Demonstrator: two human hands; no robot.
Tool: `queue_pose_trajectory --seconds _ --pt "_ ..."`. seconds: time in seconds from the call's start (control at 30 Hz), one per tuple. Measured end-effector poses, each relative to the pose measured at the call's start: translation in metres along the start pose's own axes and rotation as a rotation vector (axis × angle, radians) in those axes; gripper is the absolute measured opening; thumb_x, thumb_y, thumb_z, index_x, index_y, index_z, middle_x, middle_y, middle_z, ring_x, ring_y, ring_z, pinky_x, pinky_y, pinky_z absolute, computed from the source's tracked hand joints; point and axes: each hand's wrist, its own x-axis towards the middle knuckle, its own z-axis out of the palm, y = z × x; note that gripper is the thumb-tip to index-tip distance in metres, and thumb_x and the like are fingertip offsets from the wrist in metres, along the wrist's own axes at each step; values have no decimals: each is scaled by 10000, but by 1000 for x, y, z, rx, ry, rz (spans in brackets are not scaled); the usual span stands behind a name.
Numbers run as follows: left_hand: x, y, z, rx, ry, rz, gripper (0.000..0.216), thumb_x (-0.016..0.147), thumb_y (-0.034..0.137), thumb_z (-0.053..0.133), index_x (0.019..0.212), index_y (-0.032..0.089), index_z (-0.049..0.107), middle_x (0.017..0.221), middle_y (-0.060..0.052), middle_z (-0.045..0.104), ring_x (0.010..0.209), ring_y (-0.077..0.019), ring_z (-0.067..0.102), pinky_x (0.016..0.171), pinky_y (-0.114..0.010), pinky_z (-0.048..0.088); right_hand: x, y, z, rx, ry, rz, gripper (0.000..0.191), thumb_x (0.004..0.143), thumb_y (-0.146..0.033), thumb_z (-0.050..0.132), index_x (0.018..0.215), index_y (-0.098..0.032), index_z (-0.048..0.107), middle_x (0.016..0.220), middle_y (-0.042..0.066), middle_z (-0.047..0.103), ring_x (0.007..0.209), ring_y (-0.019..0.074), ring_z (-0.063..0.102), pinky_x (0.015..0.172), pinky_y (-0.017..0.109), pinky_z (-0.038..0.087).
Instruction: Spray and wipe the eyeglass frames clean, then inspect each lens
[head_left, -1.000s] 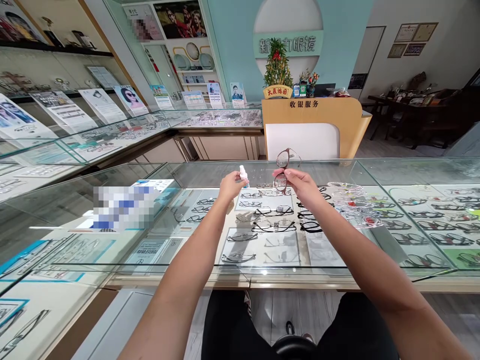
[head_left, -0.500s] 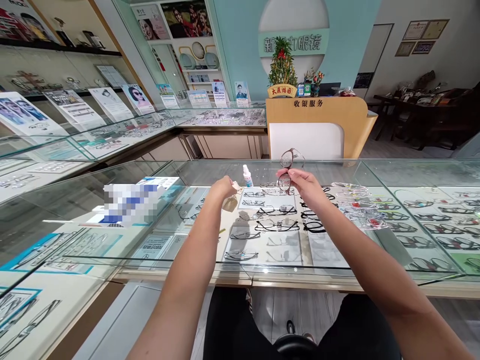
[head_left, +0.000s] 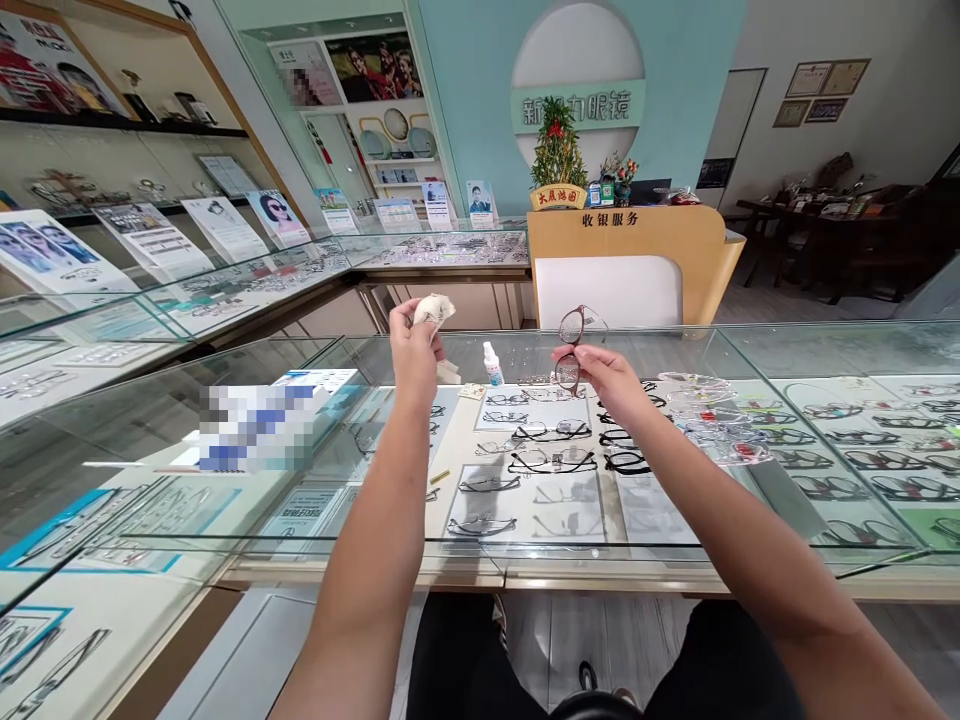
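Observation:
My left hand (head_left: 414, 345) is closed on a crumpled cream cloth (head_left: 435, 311), raised above the glass counter. Part of the cloth hangs below the fingers. In my right hand (head_left: 604, 372) is a pair of eyeglasses (head_left: 571, 325) with a brown frame, pinched near the bridge and turned on end, one lens above the other. A small white spray bottle (head_left: 493, 364) stands upright on the counter between my hands. Beside it lies a small patterned square (head_left: 472, 391), too small to make out.
Several black-framed glasses (head_left: 553, 459) lie in rows at the glass counter (head_left: 420, 545). Clear frames (head_left: 701, 410) with red marks sit right of my right hand. Printed papers (head_left: 259, 425) lie at the left. Beyond stands a wooden cashier desk (head_left: 701, 240).
My left hand has lifted off the counter with the cloth and moved slightly left. My right hand still holds the eyeglasses in nearly the same place. The view has tilted slightly up.

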Motion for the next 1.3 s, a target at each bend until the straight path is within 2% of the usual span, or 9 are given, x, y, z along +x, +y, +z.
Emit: queue_pose_trajectory --seconds 0.13,0.23,0.37,0.47,0.67,0.9,1.03,1.17,1.3 --pt "-25 14 22 -319 -352 -185 307 791 321 785 1025 231 608 724 58 447 491 -65 267 459 -213 192 -2 -5 3 22 10 2 381 918 -638 810 987 -271 885 1215 75 820 1030 232 702 817 342 560" --pt "-42 9 38 -359 -482 -346 367 849 500 830 886 199 624 628 69 403 464 -65 303 424 -206 254 -3 -11 6 71 13 4 411 876 -645 848 1009 -258 889 1168 78 822 978 223 689 797 344 560" --pt "-60 -10 57 -252 -426 -380 584 776 710 896 922 170 729 748 -19 694 577 -126 586 507 -251 471 -5 -18 10 125 7 16 449 834 -650 881 1033 -248 892 1085 67 820 903 208 681 756 332 550" --pt "-67 -22 63 -234 -450 -357 625 740 723 924 966 168 749 865 -50 778 734 -178 708 643 -276 549 -5 -20 12 134 6 19 458 828 -658 881 1049 -258 892 1031 56 822 913 214 698 815 339 560" --pt "-68 -24 62 -265 -412 -378 519 762 482 929 1133 218 681 999 -27 782 879 -198 727 782 -301 548 -5 -17 10 64 21 -35 390 889 -644 830 1034 -287 888 1265 39 811 1092 230 699 995 357 557" --pt "-74 -13 60 -177 -574 -381 734 644 195 837 1349 276 652 1020 7 756 832 -190 673 734 -296 531 -6 -18 9 18 -19 -26 414 935 -643 782 1096 -277 889 1200 48 828 1133 251 699 1039 382 541" --pt "-77 -18 62 -178 -552 -316 527 778 431 932 1213 233 710 1059 -28 787 919 -204 716 795 -295 556 -5 -15 7 5 -10 -46 360 976 -603 754 1117 -303 894 1221 35 824 1172 244 685 1090 393 512" --pt "-76 -22 63 -166 -442 -284 590 822 691 870 1135 209 735 1034 -66 816 993 -270 763 794 -327 579 -5 -15 8 35 7 -97 325 960 -601 780 1066 -316 897 1318 34 806 1361 261 644 1162 401 492" --pt "-77 -20 63 -145 -394 -284 621 860 767 801 1137 212 771 1045 -63 831 1066 -295 773 837 -347 597 -7 -20 15 60 -50 -76 380 913 -654 810 1050 -311 901 1517 45 713 1489 311 586 1224 457 487"
